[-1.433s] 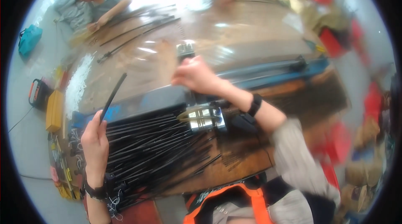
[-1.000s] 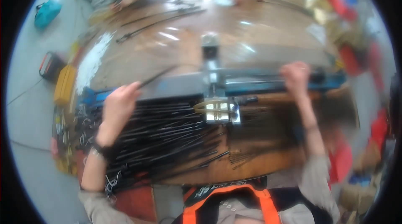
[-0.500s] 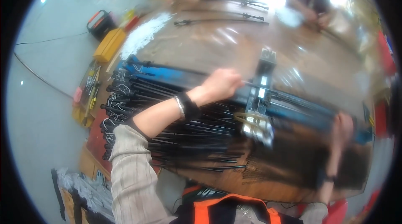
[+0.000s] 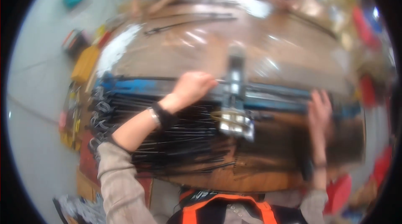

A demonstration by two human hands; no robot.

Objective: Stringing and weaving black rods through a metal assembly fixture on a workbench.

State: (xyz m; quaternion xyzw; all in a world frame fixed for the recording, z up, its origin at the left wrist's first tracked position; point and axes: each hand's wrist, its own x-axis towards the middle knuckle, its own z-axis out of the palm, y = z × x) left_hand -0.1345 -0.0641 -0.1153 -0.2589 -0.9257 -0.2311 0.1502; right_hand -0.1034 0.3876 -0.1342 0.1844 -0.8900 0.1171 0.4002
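Note:
My left hand (image 4: 191, 89) is closed around a thin metal rod (image 4: 222, 81), whose end reaches toward a metal clamp-like fixture (image 4: 235, 77). The fixture sits across a long blue rail (image 4: 268, 102) and has a pale tube looped at its near side. Toward the rail's right end, my right hand (image 4: 320, 109) lies over it with fingers stretched out and a little apart; no held thing shows there. Left of the fixture, beneath my left forearm, many thin black rods (image 4: 184, 138) lie side by side, with white cords at their black ends.
A dark sheet (image 4: 276, 148) covers the table's near right. White strips (image 4: 119, 50) are piled at the far left, beside a yellow box (image 4: 85, 63) and a tool tray (image 4: 71, 119). Black rods (image 4: 190, 23) lie farther back. Two people sit across the table.
The whole view has shifted, so the table appears farther left. My right hand's fingers have loosened from a closed shape and stretched out. My left hand keeps its grip near the fixture.

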